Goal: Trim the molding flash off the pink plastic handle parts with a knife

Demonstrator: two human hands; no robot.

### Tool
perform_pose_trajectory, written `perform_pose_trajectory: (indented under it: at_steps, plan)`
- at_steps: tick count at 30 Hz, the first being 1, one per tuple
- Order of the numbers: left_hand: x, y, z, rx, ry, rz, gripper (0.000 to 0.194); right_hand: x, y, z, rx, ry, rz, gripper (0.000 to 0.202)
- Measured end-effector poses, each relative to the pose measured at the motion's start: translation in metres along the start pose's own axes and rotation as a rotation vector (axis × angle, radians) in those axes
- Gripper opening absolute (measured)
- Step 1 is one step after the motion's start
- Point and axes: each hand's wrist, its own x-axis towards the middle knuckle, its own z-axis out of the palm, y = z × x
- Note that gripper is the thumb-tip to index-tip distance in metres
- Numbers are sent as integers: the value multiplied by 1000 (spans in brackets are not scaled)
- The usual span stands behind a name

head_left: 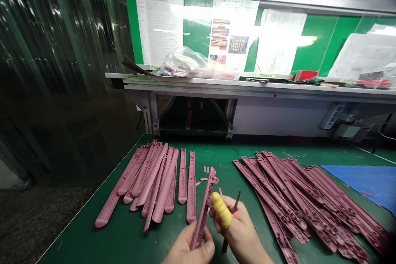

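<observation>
Fingers [208,249] curl, left hand [188,244] gripping a pink strip [204,206], right [241,226] apparently a knife [236,201].

A green worktable [83,239] stands below a white shelf [185,84], beside a shiny curtain [62,29] and dark floor [52,210].

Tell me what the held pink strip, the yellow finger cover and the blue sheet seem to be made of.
Held pink strip: probably moulded plastic, satin; its raised details share one colour with the body.
Yellow finger cover: perhaps rubber, matte; it fits snugly and looks ridged.
Blue sheet: maybe plastic or card, fairly matte; its flat, even colour leaves that open.
</observation>
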Motion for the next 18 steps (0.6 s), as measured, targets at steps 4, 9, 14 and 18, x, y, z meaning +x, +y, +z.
perform_pose_trajectory:
  at_steps: [4, 9, 14, 18]
  plan:
    - [13, 6, -21, -71, 18, -64, 51, 21, 2, -4, -159, -40, -97, 41]
    - [35, 30, -50, 329, 401, 38, 64, 89, -10, -33, -346, -331, 178, 28]
    - [54, 34, -53, 1087, 600, 51, 74, 232, -35, -14, -343, -143, 305, 25]
    - [50, 25, -48, 1211, 713, 127, 63, 307, -44, 27, -201, -39, 332, 31]
